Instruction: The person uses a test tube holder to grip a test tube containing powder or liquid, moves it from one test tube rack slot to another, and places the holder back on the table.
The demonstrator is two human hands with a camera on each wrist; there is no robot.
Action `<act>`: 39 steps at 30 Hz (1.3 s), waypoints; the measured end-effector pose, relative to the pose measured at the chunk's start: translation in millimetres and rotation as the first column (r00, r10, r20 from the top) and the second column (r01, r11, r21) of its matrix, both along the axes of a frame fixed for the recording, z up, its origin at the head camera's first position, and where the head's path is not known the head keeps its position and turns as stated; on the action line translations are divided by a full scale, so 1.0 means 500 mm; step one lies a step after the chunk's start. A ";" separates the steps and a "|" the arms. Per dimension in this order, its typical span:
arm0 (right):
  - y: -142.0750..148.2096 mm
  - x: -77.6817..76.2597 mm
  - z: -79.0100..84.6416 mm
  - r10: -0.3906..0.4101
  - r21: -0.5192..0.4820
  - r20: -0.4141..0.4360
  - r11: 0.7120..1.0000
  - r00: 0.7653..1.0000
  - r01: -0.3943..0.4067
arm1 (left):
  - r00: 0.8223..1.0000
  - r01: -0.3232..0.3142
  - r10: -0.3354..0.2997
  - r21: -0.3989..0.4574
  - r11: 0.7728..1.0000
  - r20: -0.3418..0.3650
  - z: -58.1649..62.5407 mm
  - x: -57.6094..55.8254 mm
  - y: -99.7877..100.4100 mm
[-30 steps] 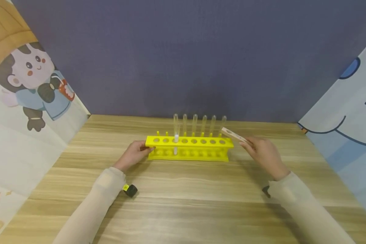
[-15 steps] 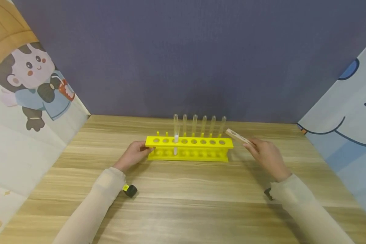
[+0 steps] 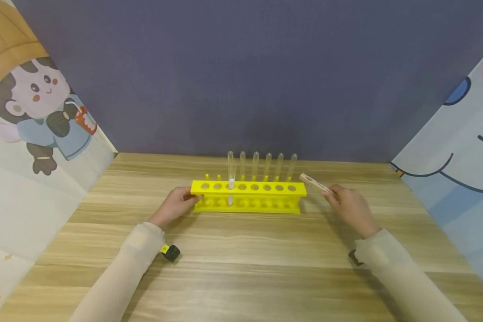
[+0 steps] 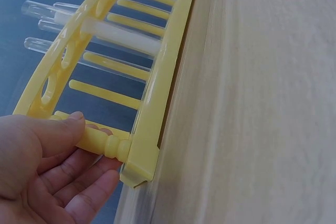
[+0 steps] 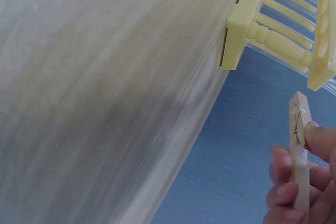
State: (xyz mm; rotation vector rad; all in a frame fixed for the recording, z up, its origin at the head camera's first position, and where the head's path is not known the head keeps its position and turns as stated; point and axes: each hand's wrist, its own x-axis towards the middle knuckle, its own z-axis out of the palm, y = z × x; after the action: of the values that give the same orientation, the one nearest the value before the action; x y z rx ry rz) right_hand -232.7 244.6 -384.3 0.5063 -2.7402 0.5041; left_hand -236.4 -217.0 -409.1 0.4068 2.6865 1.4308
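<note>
A yellow test tube rack (image 3: 249, 188) stands on the table. My left hand (image 3: 176, 206) grips the post at its left end, thumb and fingers around it in the left wrist view. A test tube with white contents (image 4: 123, 36) stands upright in a hole left of the rack's middle. Several clear tubes (image 3: 256, 162) sit upside down on the pegs along the back. To the right of the rack my right hand (image 3: 352, 209) holds a wooden test tube holder (image 3: 314, 182), its tip pointing toward the rack's right end. Nothing is clamped in the holder.
The wooden table (image 3: 241, 268) runs back to a dark blue partition (image 3: 241, 80). Printed cloth panels stand at the left (image 3: 8, 188) and right (image 3: 467, 210). A black device with a yellow tag (image 3: 171, 253) shows by the left cuff.
My right hand has drawn the test tube holder a little to the right, so its tip stands off the rack's end. The left hand keeps its grip on the rack.
</note>
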 end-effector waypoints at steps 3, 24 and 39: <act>0.001 -0.002 -0.003 0.002 -0.009 0.047 1.000 0.999 -0.001 | 1.000 0.001 -0.001 0.006 1.000 0.004 -0.001 0.001 -0.001; -0.023 -0.009 -0.018 0.031 -0.038 0.199 0.999 0.979 -0.024 | 1.000 0.002 -0.002 0.002 1.000 0.010 0.028 0.024 0.009; -0.033 -0.023 -0.029 -0.013 0.026 0.204 1.000 0.979 0.008 | 1.000 0.008 -0.008 0.006 1.000 0.018 0.006 0.007 0.004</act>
State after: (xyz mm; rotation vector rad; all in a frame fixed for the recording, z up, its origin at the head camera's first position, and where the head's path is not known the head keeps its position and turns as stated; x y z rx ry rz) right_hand -244.4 228.3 -398.8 0.4699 -2.9465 0.5480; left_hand -232.9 -215.1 -405.9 0.4033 2.6645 1.4335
